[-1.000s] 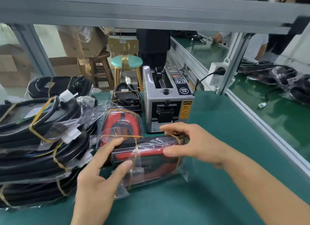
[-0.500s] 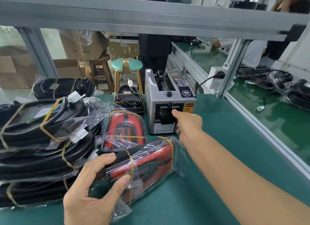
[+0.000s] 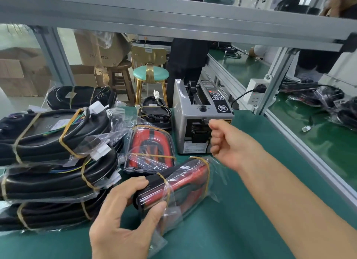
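left hand [image 3: 123,218]: wrapped round the near end of the bagged pack [image 3: 185,183], in front of the tape dispenser [image 3: 193,115].
bagged pack: on the green mat [image 3: 212,239], just before the tape dispenser.
right hand [image 3: 231,144]: fingers curled tight at the tape dispenser's front outlet; whether they pinch anything, cannot tell.

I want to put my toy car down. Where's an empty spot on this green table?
Bare green mat lies right of the tape dispenser, up to the metal rail. More lies near you, between the left hand gripping the bagged red pack and the right forearm. The left side is crowded with bagged cable bundles.
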Motion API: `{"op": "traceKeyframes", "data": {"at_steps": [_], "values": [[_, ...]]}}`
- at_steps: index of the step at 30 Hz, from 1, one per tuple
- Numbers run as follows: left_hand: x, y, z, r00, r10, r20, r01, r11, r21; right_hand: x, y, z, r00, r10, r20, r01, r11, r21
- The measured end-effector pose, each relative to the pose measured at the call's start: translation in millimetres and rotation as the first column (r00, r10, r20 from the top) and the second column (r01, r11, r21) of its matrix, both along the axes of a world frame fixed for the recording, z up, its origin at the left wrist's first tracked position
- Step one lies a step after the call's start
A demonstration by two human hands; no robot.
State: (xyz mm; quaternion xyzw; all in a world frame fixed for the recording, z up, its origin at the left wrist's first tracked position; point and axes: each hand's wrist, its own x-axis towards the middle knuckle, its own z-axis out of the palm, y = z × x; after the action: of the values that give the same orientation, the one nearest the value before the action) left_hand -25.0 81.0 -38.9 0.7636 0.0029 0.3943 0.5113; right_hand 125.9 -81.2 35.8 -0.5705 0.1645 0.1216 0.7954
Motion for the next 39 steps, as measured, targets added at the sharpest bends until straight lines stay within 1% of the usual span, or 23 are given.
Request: {"op": "traceKeyframes", "data": {"at_steps": [2, 4, 5, 7, 9, 13, 17, 20, 24, 28, 32, 39], "values": [[2, -11, 2, 0.999, 0.04, 0.02, -0.04, 0.999, 0.002, -32, -7, 19, 0.984, 0.109, 0.138, -0.097, 0.991, -0.092], [6, -21, 2, 0.997, 0.065, 0.031, -0.066, 0.997, 0.036, -66, -5, 31, 0.943, 0.198, 0.267, -0.132, 0.96, -0.246], [7, -24, 2, 0.996, 0.08, 0.034, -0.082, 0.995, 0.059, -80, -2, 31, 0.921, 0.231, 0.315, -0.139, 0.948, -0.287], [7, -28, 0, 0.994, 0.102, 0.045, -0.106, 0.99, 0.088, -100, 7, 25, 0.871, 0.33, 0.364, -0.218, 0.923, -0.317], [5, -27, -5, 0.992, 0.117, 0.057, -0.122, 0.987, 0.1, -108, 12, 10, 0.851, 0.379, 0.364, -0.233, 0.893, -0.385], [-1, -21, -10, 0.992, 0.118, 0.039, -0.121, 0.99, 0.074, -112, 20, -9, 0.87, 0.371, 0.326, -0.21, 0.875, -0.437], [-6, -27, -8, 0.996, 0.086, -0.007, -0.087, 0.991, -0.103, -117, 27, -11, 0.873, 0.36, 0.328, -0.173, 0.859, -0.483], [-7, -31, -8, 0.997, 0.074, 0.023, -0.069, 0.985, -0.157, -122, 29, -12, 0.871, 0.361, 0.332, -0.141, 0.833, -0.535], [-8, -32, -8, 0.996, 0.069, 0.052, -0.061, 0.988, -0.139, -125, 31, -16, 0.859, 0.388, 0.335, -0.128, 0.795, -0.593], [-9, -32, -8, 0.995, 0.071, 0.077, -0.061, 0.99, -0.126, -124, 31, -16, 0.859, 0.403, 0.316, -0.14, 0.779, -0.612], [-9, -33, -8, 0.991, 0.071, 0.115, -0.062, 0.995, -0.085, -124, 31, -18, 0.859, 0.406, 0.312, -0.129, 0.762, -0.635], [-9, -33, -3, 0.987, 0.087, 0.134, -0.088, 0.996, -0.001, -124, 29, -21, 0.849, 0.418, 0.323, -0.111, 0.739, -0.665]]}}
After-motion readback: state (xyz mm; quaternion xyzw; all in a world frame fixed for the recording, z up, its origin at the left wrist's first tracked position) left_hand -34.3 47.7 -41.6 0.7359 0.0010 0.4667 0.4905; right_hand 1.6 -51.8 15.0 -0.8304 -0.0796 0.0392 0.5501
